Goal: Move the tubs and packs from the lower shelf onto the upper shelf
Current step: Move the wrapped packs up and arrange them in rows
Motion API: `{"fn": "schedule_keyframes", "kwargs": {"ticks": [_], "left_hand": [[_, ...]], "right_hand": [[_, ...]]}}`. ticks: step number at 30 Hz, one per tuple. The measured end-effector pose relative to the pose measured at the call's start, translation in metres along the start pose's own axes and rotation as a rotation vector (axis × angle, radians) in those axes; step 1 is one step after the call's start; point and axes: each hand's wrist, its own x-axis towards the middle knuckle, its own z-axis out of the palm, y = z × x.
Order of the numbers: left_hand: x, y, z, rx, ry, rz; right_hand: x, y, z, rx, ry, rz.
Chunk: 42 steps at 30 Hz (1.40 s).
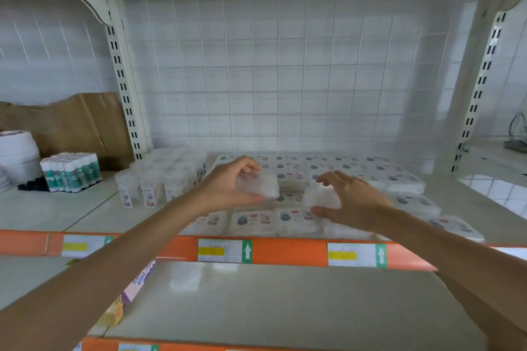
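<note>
Now left hand (225, 189), right hand (358, 204) hold packs (261, 186) beyond orange edge (288, 251).

Upper shelf (94, 208): pale surface, orange front edge (288, 253) bearing price labels (224, 250). Flat packs (288, 219) lie in rows across centre and right, touching one another. Clear tubs (159, 179) stand clustered at left rear, just beside the packs. Lower shelf (285, 302): boxes (139, 282) at left, partly hidden.
</note>
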Motion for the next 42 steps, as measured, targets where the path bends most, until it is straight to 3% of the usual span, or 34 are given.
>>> {"fn": "schedule_keyframes", "kwargs": {"ticks": [3,6,10,16,20,27,30,34,38,42], "left_hand": [[0.009,-0.006,0.004,0.025,0.013,0.008],[0.014,-0.018,0.009,0.035,0.049,0.012],[0.017,-0.029,0.011,0.053,0.084,0.017],[0.018,-0.042,0.01,0.055,0.115,0.062],[0.015,-0.049,0.004,0.065,0.146,0.122],[0.015,-0.063,-0.007,0.035,0.203,0.167],[0.01,-0.063,-0.008,-0.047,0.215,0.1],[0.003,-0.053,-0.019,-0.28,0.26,-0.096],[0.006,-0.055,-0.029,-0.46,0.09,-0.401],[0.004,-0.053,-0.036,-0.599,-0.059,-0.498]], "right_hand": [[0.013,0.014,0.013,0.012,-0.035,-0.009],[0.016,0.021,0.017,0.054,0.079,-0.065],[0.019,0.006,0.011,0.372,0.236,-0.065],[0.053,-0.057,0.008,0.723,0.076,0.021],[0.07,-0.092,0.017,0.8,-0.043,0.064],[0.084,-0.115,0.032,1.026,-0.06,0.169],[0.081,-0.115,0.031,1.189,-0.058,0.181],[0.076,-0.111,0.033,1.253,0.07,0.135],[0.067,-0.114,0.035,1.286,0.15,0.034],[0.064,-0.12,0.036,1.288,0.2,-0.089]]}}
